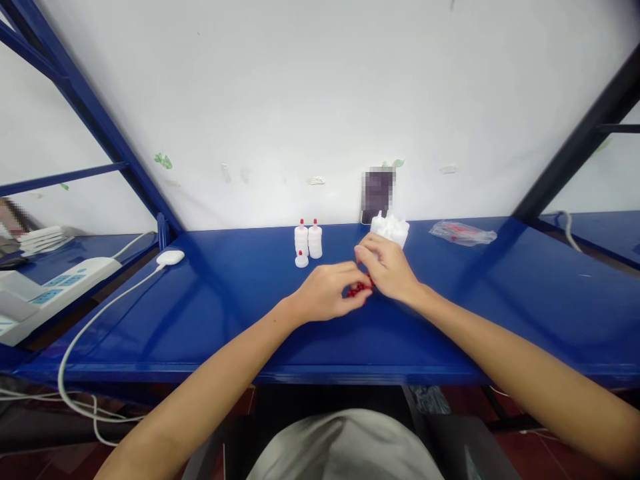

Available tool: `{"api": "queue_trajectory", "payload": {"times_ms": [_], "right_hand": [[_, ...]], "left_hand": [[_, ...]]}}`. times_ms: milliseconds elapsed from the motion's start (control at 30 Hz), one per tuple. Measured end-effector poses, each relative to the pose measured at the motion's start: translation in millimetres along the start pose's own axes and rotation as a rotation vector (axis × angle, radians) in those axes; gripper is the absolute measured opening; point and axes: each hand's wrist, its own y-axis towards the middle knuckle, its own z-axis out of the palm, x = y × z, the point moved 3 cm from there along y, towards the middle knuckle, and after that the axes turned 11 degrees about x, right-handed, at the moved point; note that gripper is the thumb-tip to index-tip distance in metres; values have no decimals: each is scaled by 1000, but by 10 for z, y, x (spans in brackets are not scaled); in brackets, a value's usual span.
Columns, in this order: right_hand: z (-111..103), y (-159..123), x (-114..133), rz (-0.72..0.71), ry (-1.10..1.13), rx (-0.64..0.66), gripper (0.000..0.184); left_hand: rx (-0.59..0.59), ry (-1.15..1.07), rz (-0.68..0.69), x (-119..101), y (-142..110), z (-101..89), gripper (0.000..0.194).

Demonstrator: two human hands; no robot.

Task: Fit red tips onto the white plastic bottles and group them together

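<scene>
At the middle of the blue table, my left hand (330, 293) curls around a small heap of red caps (359, 289), its thumb and fingertips closed about them. My right hand (386, 265) meets it from the right, with bent fingers drawn together at the left fingertips. What lies in the right fingers is hidden. Behind that hand stands a cluster of white plastic bottles (396, 231), partly covered by it. To the left, two white squeeze bottles (315, 241) with red-tipped nozzles stand upright. A loose white bottle lid (301, 261) with a red tip sits in front of them.
A clear plastic bag (463, 233) with red pieces lies at the back right. A dark blurred panel (378, 192) leans on the wall. On the left are a white round device (171, 257) with its cable and a power strip (65, 287). Blue frame posts flank the table.
</scene>
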Motion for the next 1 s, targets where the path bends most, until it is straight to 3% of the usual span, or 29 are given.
{"api": "queue_trajectory", "payload": {"times_ms": [100, 200, 467, 633, 1000], "right_hand": [[5, -14, -13, 25, 63, 43, 41], [39, -43, -39, 44, 110, 118, 43], [80, -57, -31, -120, 10, 242, 49], [99, -64, -14, -90, -84, 327, 49], [95, -63, -17, -45, -25, 305, 44]], "left_hand": [[-351, -3, -66, 59, -25, -120, 12], [-490, -47, -86, 62, -28, -172, 10], [-430, -327, -105, 83, 2, -117, 8], [-358, -337, -95, 91, 1, -98, 7], [-235, -575, -195, 185, 18, 10, 18]]}}
